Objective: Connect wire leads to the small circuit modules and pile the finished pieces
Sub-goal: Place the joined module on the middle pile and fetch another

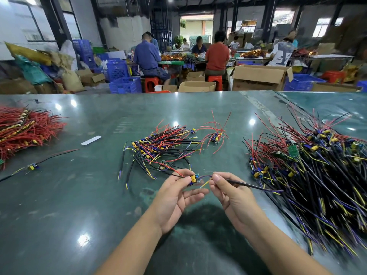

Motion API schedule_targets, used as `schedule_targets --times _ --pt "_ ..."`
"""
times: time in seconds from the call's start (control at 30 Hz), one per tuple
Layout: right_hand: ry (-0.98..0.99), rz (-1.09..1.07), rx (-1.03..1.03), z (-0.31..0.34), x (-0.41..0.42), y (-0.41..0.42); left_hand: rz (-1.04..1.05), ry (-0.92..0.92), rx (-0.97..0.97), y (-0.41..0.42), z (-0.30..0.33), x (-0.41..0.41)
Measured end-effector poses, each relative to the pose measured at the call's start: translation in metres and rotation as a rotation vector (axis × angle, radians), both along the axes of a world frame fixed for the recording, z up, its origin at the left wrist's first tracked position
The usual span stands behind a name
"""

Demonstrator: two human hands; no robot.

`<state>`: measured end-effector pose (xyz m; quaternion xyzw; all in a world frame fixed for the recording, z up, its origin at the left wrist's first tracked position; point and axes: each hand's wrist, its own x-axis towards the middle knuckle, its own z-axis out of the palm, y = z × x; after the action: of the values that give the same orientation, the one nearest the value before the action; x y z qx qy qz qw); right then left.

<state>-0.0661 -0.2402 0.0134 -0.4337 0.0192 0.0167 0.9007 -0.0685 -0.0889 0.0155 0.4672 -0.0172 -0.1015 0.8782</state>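
Far left on the green table (83,195) we see a heap of red-wired pieces (25,130), yellow parts mixed in. Nearer us, 1 loose module on black lead (32,167) lies alone, well apart from the heap. A white strip (91,140) lies flat beyond it; we cannot read any writing on it.

Table centre: a pile of wired modules (158,147), red, black, yellow and purple leads tangled, and just right of it a small cluster with red leads (215,137) curling upward.

Our left hand (174,197) pinches a small circuit module (193,180) between thumb and forefinger, other fingers loosely spread beneath; the module has a yellow capacitor on top, a red lead running off to the left. Markings on the board are too small to read.

Our right hand (230,195) pinches a black sheathed wire (248,185) near its end, where purple and yellow cores fan out toward the module. The purple core reaches the module; the yellow tip hangs just beside it.

Far right: a big heap of modules and black leads (313,171), 1 green board (293,150) face up on top, text unreadable.

Beyond the table, people sit on red stools amid cardboard boxes and blue crates. No legible labels anywhere.
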Motion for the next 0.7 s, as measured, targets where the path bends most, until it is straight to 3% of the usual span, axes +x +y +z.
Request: schedule_targets --times 0.23,0.37,0.6,0.7 --pt "0.06 -0.108 0.132 -0.001 -0.006 0.012 0.065 -0.064 0.059 -0.004 -0.003 0.0" --pt "0.056 -0.061 0.028 -0.001 -0.005 0.008 0.137 -0.096 0.167 -0.002 -0.004 0.003" --pt "0.015 0.052 -0.125 0.002 -0.003 -0.003 0.085 -0.057 0.164 0.014 0.0 0.003" --pt "-0.025 0.056 -0.288 0.002 -0.004 -0.005 0.087 -0.029 0.159 0.015 -0.001 0.004"
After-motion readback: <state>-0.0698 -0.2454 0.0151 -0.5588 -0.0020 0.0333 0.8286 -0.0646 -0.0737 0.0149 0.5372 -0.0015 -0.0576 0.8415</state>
